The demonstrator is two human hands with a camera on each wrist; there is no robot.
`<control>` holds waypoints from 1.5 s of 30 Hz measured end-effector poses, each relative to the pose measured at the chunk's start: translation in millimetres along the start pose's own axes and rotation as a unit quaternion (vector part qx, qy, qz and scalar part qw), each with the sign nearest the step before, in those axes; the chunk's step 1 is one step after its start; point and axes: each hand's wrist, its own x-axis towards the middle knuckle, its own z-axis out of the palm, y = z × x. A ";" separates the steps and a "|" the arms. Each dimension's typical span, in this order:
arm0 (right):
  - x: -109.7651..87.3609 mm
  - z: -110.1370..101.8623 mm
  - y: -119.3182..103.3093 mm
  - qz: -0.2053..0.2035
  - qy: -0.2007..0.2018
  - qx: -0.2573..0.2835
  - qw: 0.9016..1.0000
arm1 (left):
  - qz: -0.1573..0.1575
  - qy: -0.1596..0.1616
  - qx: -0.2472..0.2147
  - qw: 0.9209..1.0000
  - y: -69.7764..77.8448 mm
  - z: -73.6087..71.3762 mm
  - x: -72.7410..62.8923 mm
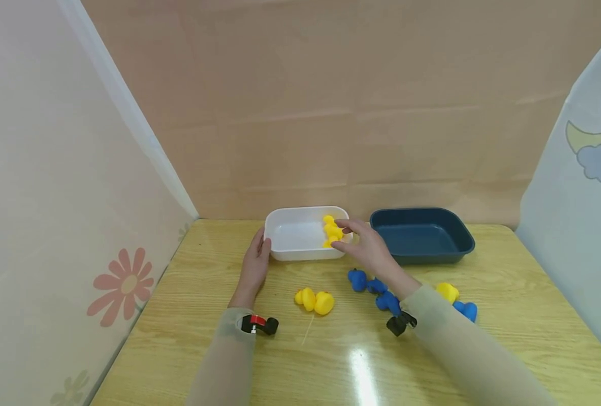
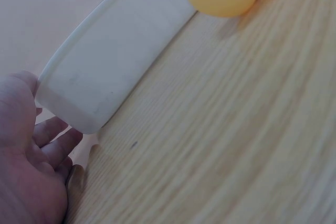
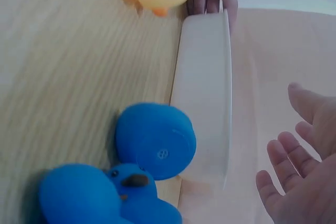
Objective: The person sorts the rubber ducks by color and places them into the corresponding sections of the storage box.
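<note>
A white plastic tub (image 1: pixel 300 255) stands on the table near the back wall. My left hand (image 1: pixel 255 262) holds its left end, with the thumb up at the rim and the other fingers round the corner, as the left wrist view shows. Several yellow rubber ducks (image 1: pixel 333 232) lie at the tub's right end. Over that end is my right hand (image 1: pixel 368 248), thumb and fingers spread apart. The right wrist view shows nothing between those fingers (image 3: pixel 286 166). In front of the tub sit yellow rubber ducks (image 1: pixel 324 303), and blue rubber ducks (image 1: pixel 357 279) lie below my right wrist.
To the right of the white tub stands a dark blue tub (image 1: pixel 422 259). Another yellow duck (image 1: pixel 447 291) and a blue duck (image 1: pixel 465 310) lie beside my right forearm. Printed cloth (image 1: pixel 127 282) borders the table on both sides, and brown paper (image 1: pixel 351 113) covers the back.
</note>
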 end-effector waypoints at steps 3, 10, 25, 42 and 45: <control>-7.1 2.4 -2.8 -0.001 -0.008 0.003 1.000 | 0.000 0.000 -0.001 1.000 -1.3 -0.6 0.2; -26.9 6.8 -6.7 0.002 -0.024 0.024 0.999 | -0.002 -0.001 -0.004 1.000 -2.0 -0.4 0.6; -58.7 25.1 -9.8 -0.018 -0.079 0.063 0.995 | 0.004 -0.004 -0.005 1.000 -0.7 -0.3 0.5; -88.0 38.5 -9.1 -0.004 -0.124 0.092 0.988 | 0.008 -0.007 -0.008 1.000 1.4 -1.3 0.6; -91.2 41.5 -6.8 0.001 -0.132 0.085 0.988 | 0.011 -0.008 -0.005 1.000 1.0 -1.8 1.0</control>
